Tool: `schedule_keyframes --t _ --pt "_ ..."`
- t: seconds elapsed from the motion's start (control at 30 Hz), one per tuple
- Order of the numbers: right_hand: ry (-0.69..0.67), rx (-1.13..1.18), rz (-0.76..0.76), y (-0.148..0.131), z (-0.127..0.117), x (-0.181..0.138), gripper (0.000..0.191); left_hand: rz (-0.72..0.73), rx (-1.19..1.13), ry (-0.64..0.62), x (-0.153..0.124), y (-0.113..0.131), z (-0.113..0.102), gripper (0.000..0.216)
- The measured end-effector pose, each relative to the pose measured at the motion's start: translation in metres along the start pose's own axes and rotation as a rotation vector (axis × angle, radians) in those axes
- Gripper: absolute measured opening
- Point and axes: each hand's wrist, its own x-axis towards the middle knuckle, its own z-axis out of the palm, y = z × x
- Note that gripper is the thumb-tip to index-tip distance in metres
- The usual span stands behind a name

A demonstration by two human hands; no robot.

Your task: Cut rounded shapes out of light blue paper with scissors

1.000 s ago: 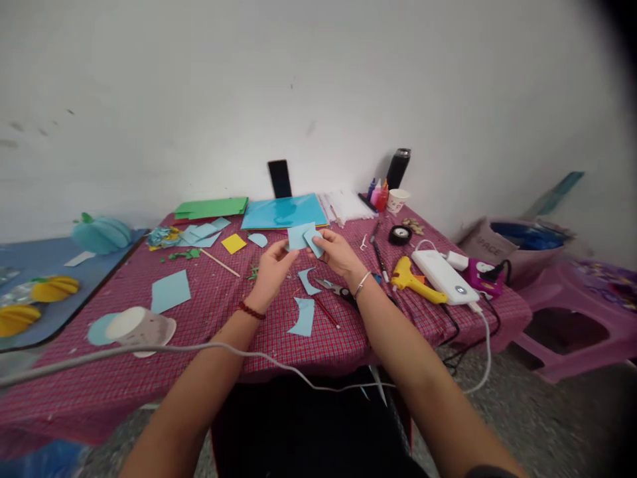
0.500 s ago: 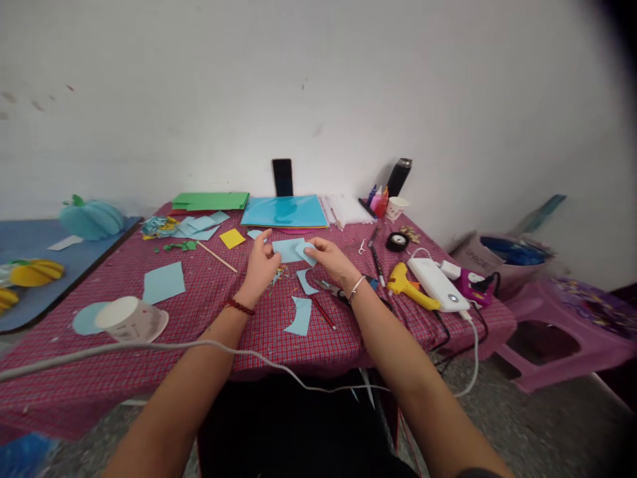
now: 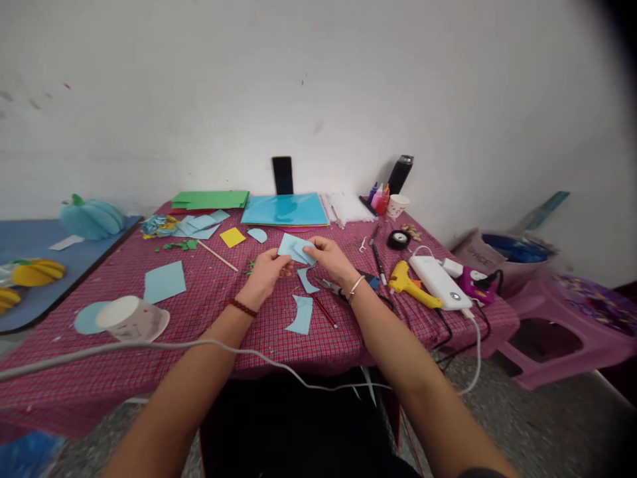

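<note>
My left hand (image 3: pixel 269 272) is closed on the lower left edge of a light blue paper piece (image 3: pixel 288 243). From the other side my right hand (image 3: pixel 332 259) pinches a smaller light blue paper piece (image 3: pixel 304 252) with a rounded edge, which overlaps the first. Whether the right fingers also grip the larger piece I cannot tell. Just below lie two curved blue paper offcuts (image 3: pixel 300 315), a red pencil (image 3: pixel 326 312) and scissors (image 3: pixel 329 287), partly hidden by my right wrist. A blue paper half-circle (image 3: pixel 257 235) rests beyond my left hand.
At the right are a yellow glue gun (image 3: pixel 412 285), a white power bank (image 3: pixel 438 282) and black tape (image 3: pixel 399 239). Paper cups (image 3: pixel 130 318) stand at the front left and back right. A white cable (image 3: pixel 219 344) crosses in front. A phone (image 3: pixel 283 176) leans on the wall.
My left hand has lowered, and its spread fingers have closed on the blue paper. The paper has tilted. The half-circle behind that hand now shows fully.
</note>
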Motion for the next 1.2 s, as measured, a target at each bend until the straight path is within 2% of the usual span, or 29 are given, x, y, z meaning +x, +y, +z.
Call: schedule_keyframes --t 0.07,0.17,0.3,0.5,0.77,0.97,1.2 --pt "-0.015 -0.007 -0.055 -0.003 -0.004 0.0 0.018 0.05 0.093 0.011 -0.001 0.0 0.0 0.01" --pt "-0.089 -0.108 -0.158 -0.01 -0.009 -0.002 0.016 0.098 0.205 -0.053 -0.003 0.002 0.001 0.01" --pt "-0.196 -0.287 -0.13 -0.016 -0.009 -0.005 0.014 0.115 0.26 -0.13 -0.006 0.006 0.004 0.009" --pt "-0.083 -0.36 -0.061 -0.01 -0.002 -0.005 0.012 0.06 0.172 -0.148 -0.006 0.004 0.007 0.009" --pt "0.059 -0.444 -0.125 -0.009 0.003 -0.002 0.01 -0.064 -0.117 -0.112 -0.01 0.0 0.014 0.018" --pt "0.054 -0.435 -0.13 -0.011 0.004 -0.004 0.012 -0.086 -0.217 -0.107 -0.011 0.002 0.018 0.022" --pt "0.049 -0.447 -0.109 -0.011 0.003 -0.003 0.01 -0.058 -0.185 -0.116 -0.011 0.002 0.015 0.022"
